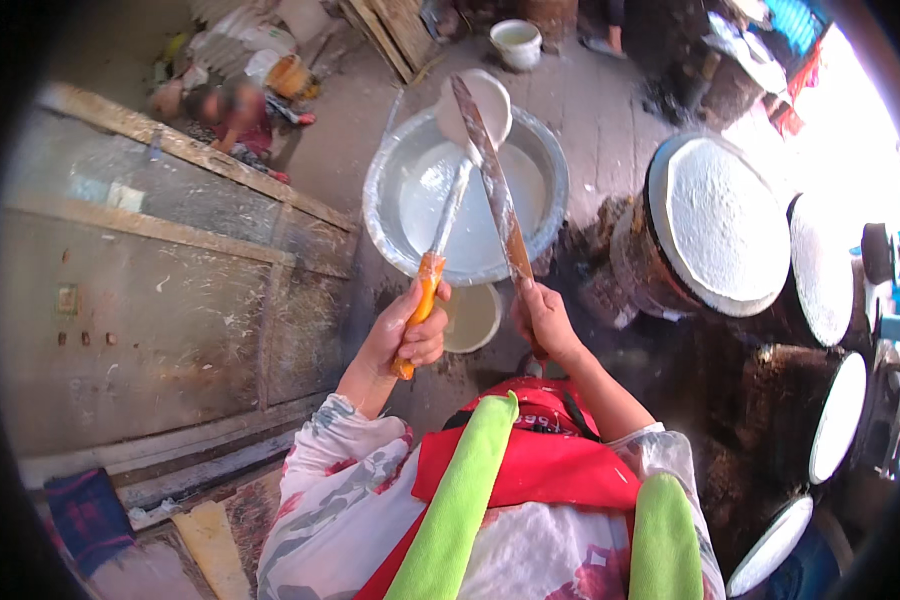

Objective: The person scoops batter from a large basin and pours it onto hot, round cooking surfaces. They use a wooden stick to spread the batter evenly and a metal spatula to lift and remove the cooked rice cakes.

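My left hand (407, 330) grips the orange handle of a ladle (450, 217), whose round bowl, coated with white batter, is raised over the far rim of a large metal basin (559, 172). Thin white batter (457, 232) lies in the basin. My right hand (544, 319) holds a long, flat wooden blade (499, 199), smeared with batter. The blade slants up and leftward above the basin, and its far end overlaps the ladle's bowl.
At right stand several dark drums topped with round white sheets (724, 225). A pale bucket (474, 319) sits below the basin, and a white bucket (516, 43) beyond it. A wood-framed panel (157, 322) stands left. Another person (251, 127) is low at upper left; a foot (607, 46) shows far off.
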Demonstrator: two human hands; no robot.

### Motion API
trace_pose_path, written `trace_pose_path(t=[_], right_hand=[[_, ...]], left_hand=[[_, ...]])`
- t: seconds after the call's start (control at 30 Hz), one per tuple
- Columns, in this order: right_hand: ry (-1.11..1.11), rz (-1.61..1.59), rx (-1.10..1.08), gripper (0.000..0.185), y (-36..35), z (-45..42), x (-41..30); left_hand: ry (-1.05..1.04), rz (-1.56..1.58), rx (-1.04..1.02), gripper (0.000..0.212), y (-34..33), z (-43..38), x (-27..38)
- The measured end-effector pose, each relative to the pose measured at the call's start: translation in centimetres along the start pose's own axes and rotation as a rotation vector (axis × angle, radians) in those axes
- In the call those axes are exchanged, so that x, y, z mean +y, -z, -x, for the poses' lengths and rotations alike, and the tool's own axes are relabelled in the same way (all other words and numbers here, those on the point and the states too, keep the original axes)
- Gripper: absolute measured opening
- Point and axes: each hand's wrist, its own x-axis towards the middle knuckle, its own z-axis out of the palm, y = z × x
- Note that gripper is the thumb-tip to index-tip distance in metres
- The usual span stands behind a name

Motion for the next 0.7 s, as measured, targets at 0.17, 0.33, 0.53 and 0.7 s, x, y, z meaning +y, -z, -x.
trace_pose_path(t=[0.17, 0.33, 0.53, 0.7], right_hand=[[0.460, 0.684, 0.156, 0.040, -1.0, 0.2, -5.2], [0.357, 0.972, 0.199, 0.039, 1.3, 3.3, -2.0], [-0.025, 0.639, 0.355, 0.049, 6.3, 7.8, 3.3], [-0.098, 0.426, 0.457, 0.047, 10.2, 11.5, 6.1]], left_hand=[[-0.298, -0.398, 0.121, 0.040, 1.0, -0.1, 1.1], [-0.118, 0.262, 0.171, 0.037, 7.6, -3.0, 0.6], [-0.287, -0.735, 0.682, 0.028, 9.9, -5.0, -4.7], [0.006, -0.081, 0.409, 0.032, 8.5, -8.8, -3.0]])
